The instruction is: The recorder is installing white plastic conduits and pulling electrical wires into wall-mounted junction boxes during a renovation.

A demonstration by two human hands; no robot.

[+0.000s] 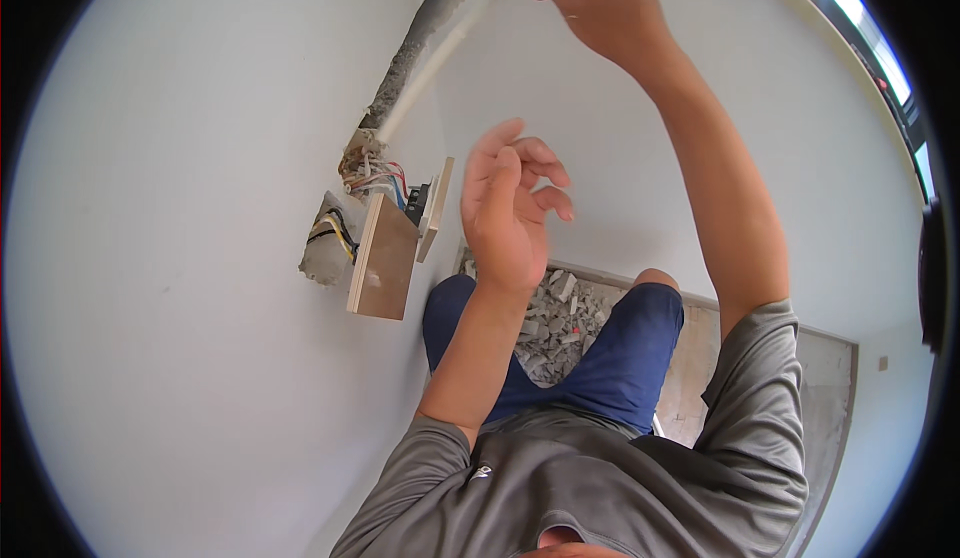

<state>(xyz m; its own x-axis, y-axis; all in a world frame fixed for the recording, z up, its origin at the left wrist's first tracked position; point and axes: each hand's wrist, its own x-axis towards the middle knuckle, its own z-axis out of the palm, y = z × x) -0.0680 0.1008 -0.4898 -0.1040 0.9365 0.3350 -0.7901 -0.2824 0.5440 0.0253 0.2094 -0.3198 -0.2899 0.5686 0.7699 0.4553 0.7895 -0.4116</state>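
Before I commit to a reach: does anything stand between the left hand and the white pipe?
Nothing visible stands between the left hand and the white pipe in this view. The two loose wall plates hang below the pipe's lower end, left of that hand.

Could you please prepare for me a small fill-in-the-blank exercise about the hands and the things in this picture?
1. The right hand, by the white pipe, is near the ____ edge of the picture.
2. The left hand, with loosely curled fingers, is holding ____.
3. The number of flat panels hanging beside the wall is ____.
4. The person's shorts are ____ in colour.

Missing words: top; nothing; two; blue.
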